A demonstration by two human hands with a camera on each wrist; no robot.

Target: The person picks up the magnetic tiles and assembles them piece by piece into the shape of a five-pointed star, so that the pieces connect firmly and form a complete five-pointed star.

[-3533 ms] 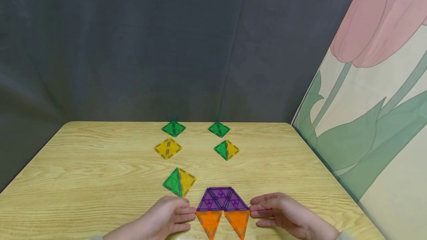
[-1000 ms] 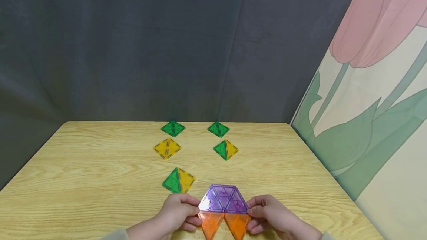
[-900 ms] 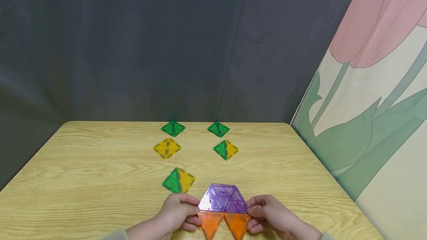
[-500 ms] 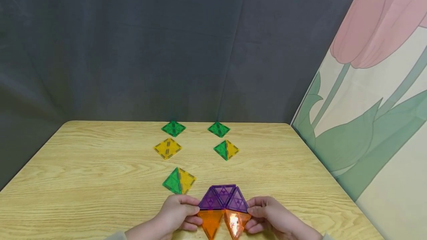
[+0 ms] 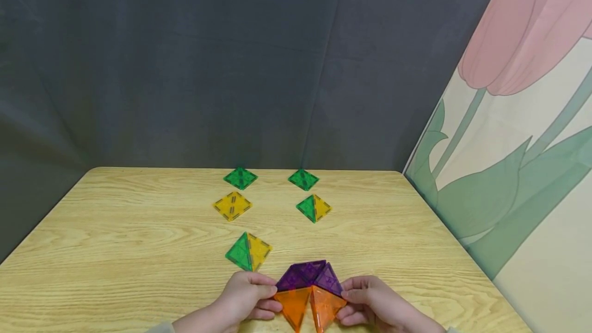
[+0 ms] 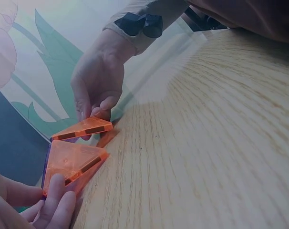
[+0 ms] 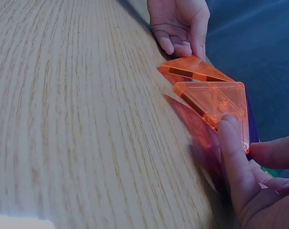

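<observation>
A joined piece of triangular magnetic tiles, purple tiles (image 5: 301,275) behind and two orange tiles (image 5: 294,304) in front, is held between both hands. My left hand (image 5: 245,294) pinches its left corner between thumb and fingers. At the right corner, my right hand (image 5: 372,298) pinches it the same way. The piece bends along its seams, so its middle bulges up and the right orange tile (image 5: 326,306) slopes down to the right. In the right wrist view, the orange tile (image 7: 221,102) sits just over the tabletop, its reflection below. Fingers partly hide the corners.
Beyond the hands lie flat tile pairs: a green-and-yellow one (image 5: 250,252), a yellow one (image 5: 233,206), another green-and-yellow one (image 5: 314,208), and two green ones (image 5: 240,178) at the back. A dark curtain (image 5: 208,66) stands behind the wooden table (image 5: 139,251), a tulip-patterned panel (image 5: 499,168) at right.
Earlier the piece lay flat with straight fingers beside it. Both hands then took hold of its corners and raised it. Since then it has folded along its seams, the right side tilting most.
</observation>
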